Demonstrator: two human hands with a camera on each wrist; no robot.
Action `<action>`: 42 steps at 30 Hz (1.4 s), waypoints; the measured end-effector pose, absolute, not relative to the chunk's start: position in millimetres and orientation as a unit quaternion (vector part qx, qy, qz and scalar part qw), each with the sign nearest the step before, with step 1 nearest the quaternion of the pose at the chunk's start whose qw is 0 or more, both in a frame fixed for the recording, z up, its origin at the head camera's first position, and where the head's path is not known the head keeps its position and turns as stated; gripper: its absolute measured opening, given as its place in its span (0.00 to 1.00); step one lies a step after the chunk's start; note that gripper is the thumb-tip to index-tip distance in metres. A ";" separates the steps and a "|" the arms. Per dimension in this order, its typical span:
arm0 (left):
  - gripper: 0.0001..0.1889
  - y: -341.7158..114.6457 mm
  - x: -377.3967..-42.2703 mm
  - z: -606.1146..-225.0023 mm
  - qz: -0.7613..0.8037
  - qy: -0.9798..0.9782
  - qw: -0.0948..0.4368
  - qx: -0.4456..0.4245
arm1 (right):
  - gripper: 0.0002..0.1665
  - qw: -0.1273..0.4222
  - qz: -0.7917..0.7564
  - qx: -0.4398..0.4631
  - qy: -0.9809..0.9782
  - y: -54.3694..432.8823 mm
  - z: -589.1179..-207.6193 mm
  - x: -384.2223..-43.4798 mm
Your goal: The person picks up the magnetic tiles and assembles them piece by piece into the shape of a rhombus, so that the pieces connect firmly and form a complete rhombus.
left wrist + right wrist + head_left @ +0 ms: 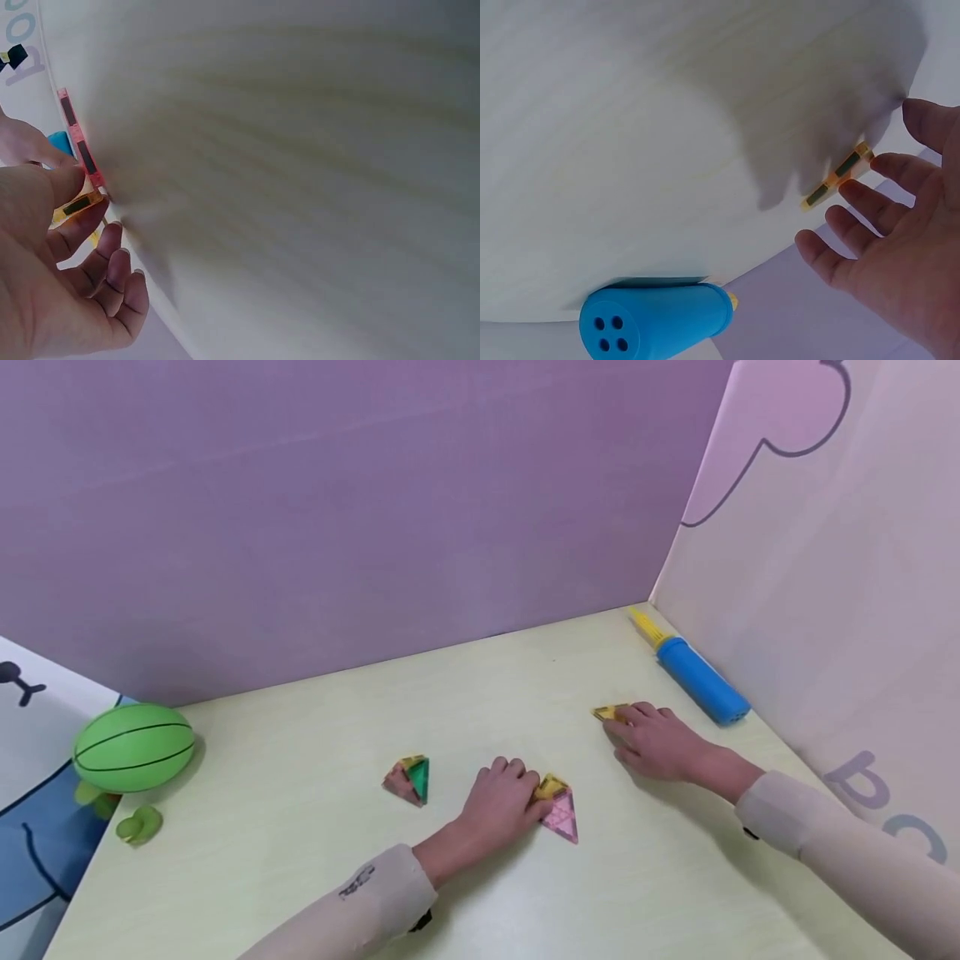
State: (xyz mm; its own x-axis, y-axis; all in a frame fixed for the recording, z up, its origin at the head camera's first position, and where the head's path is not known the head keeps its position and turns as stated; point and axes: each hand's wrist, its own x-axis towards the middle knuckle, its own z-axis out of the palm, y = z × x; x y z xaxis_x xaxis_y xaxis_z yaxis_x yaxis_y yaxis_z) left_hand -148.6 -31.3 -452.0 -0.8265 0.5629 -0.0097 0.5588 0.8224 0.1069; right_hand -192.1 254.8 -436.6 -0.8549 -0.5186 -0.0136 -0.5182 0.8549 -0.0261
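Observation:
My left hand (501, 800) pinches a yellow magnetic tile (551, 787) between thumb and forefinger, clearest in the left wrist view. Against that tile lies a pink triangular magnetic tile (561, 818), its edge seen as a pink strip (84, 154) beside the thumb. Farther right, my right hand (660, 743) reaches over another yellow tile (606, 713). In the right wrist view, its loosely extended fingertips are at that yellow tile (847, 163), which lies on the table. Left of the left hand stands a small joined tile piece with a green face (422, 781).
A blue hand pump (701, 681) with a yellow nozzle lies by the right wall. At the left edge are a green balloon (135, 747) and a small green curled object (139, 825). A purple panel (375, 527) rises behind the table (300, 860).

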 end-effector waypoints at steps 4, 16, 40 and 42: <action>0.23 -31.6 -145.3 -447.7 0.052 0.952 0.030 0.301 | 0.29 0.006 -0.013 -0.273 0.962 258.1 -435.9 -181.1; 0.31 -32.9 -145.1 -441.9 0.067 0.948 0.075 0.300 | 0.34 0.003 -0.011 -0.281 0.960 263.4 -432.3 -146.8; 0.33 -15.4 -165.6 -450.3 0.048 0.959 0.053 0.275 | 0.38 0.022 -0.050 -0.281 0.958 259.8 -445.0 -135.8; 0.33 -14.4 -166.2 -450.5 0.049 0.959 0.056 0.273 | 0.37 0.027 -0.056 -0.281 0.958 259.0 -444.8 -135.2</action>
State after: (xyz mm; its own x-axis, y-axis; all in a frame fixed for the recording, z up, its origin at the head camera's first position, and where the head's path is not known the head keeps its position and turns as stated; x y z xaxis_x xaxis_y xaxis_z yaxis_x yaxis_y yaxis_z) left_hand -166.2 -14.4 -450.5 -0.8443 0.5296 -0.0813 0.5185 0.8459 0.1252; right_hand -135.2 259.0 -444.8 -0.8408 -0.5410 -0.0207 -0.5349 0.8360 -0.1226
